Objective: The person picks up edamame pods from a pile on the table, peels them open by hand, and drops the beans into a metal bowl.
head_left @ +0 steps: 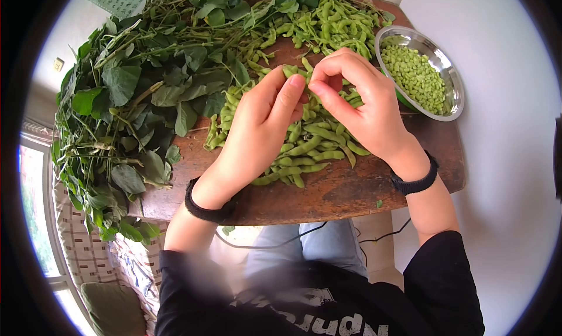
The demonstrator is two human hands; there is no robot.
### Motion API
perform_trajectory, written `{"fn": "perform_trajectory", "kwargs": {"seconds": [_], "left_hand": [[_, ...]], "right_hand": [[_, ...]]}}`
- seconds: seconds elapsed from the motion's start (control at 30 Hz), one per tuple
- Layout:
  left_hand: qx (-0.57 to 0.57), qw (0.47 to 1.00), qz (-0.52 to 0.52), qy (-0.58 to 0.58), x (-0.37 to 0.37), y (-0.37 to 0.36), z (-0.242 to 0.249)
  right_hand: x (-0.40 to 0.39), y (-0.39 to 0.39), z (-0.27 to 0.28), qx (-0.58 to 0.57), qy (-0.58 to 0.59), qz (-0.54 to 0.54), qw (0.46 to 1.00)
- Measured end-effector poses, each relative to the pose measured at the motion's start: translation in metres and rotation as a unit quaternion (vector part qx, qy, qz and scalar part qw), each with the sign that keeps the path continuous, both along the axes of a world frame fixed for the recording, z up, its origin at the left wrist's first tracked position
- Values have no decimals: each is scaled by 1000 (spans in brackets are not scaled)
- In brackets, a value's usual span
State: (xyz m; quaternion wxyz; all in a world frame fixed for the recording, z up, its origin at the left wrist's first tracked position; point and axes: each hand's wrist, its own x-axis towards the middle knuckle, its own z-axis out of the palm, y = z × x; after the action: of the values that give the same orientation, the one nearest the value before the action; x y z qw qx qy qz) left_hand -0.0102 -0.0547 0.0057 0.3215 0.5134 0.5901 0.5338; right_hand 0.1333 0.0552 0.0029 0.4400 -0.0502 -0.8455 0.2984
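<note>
A green bean pod (291, 72) is pinched between the left hand (263, 125) and right hand (357, 101), fingertips closed on it above a pile of pods (307, 145) on a worn wooden table (339, 192). A steel bowl (453, 81) at the right is filled with shelled beans (415, 75). Leafy stalks (134, 96) are heaped at the left.

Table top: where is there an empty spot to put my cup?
Bare wood shows along the near edge of the dark wooden table, below the heap of green pods, and under the round metal bowl. The leafy green stalks crowd the left.
</note>
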Motion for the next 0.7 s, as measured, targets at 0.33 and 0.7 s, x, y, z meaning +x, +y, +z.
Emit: {"fn": "perform_trajectory", "kwargs": {"seconds": [0.33, 0.7], "left_hand": [[45, 990, -99, -86, 0, -4, 5], [50, 991, -101, -74, 1, -5, 4]], "right_hand": [[2, -3, 1, -215, 1, 110, 970], [7, -6, 6, -336, -26, 136, 932]]}}
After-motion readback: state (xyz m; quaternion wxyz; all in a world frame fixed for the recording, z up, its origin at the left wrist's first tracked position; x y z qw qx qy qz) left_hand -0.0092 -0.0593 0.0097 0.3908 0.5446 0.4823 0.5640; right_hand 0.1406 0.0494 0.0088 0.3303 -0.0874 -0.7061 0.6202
